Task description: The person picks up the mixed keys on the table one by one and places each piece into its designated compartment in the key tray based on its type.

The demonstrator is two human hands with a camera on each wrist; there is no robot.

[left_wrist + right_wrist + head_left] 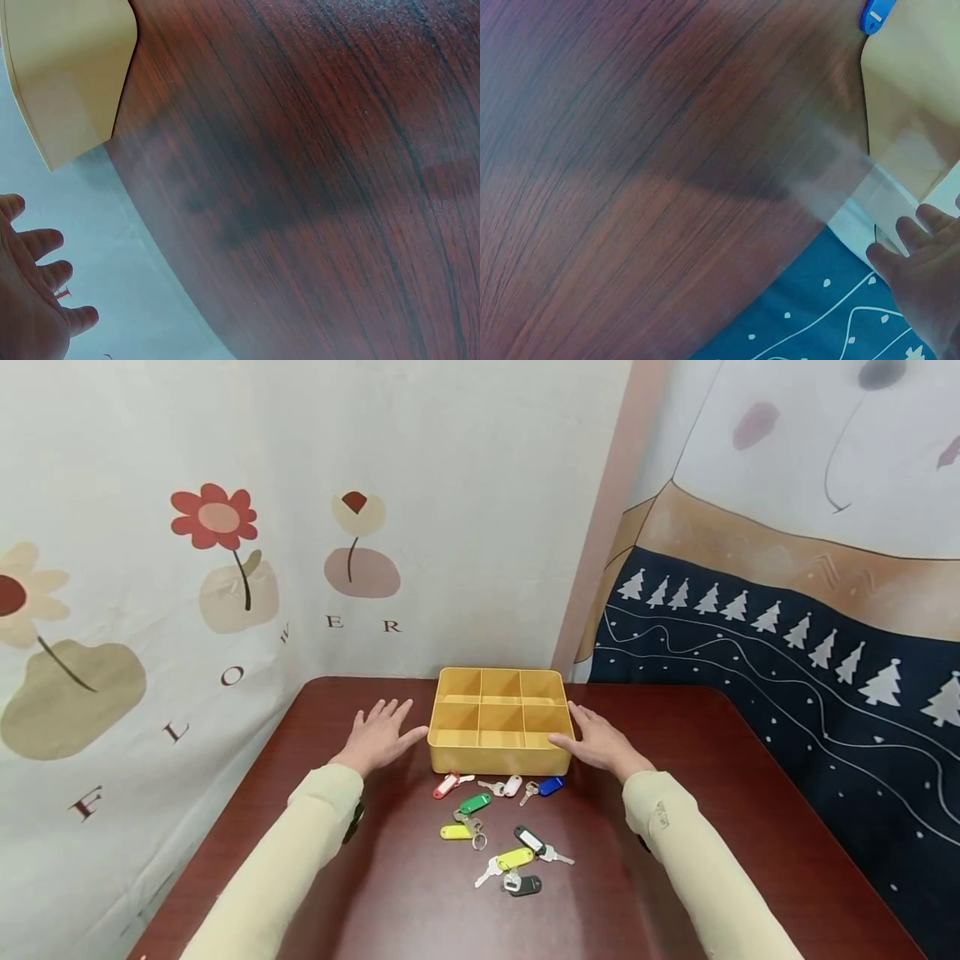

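The yellow six-compartment box stands at the far part of the dark red table, in the middle, with its compartments facing up, which probably makes each one easy to reach from above. The left hand holds nothing; its fingers are extended and spread, and its thumb points to the left wall, but I cannot tell whether it touches. The right hand has its fingers unbent along the right wall and its thumb at the near right corner; it grips nothing, and contact is not certain. The hands, I judge, are so placed to frame the box from both sides. Near it lie keys with tags, spread perhaps so that each colour is seen: red, white and blue tags just beside the box, then a green tag, two yellow tags and two black tags nearer.
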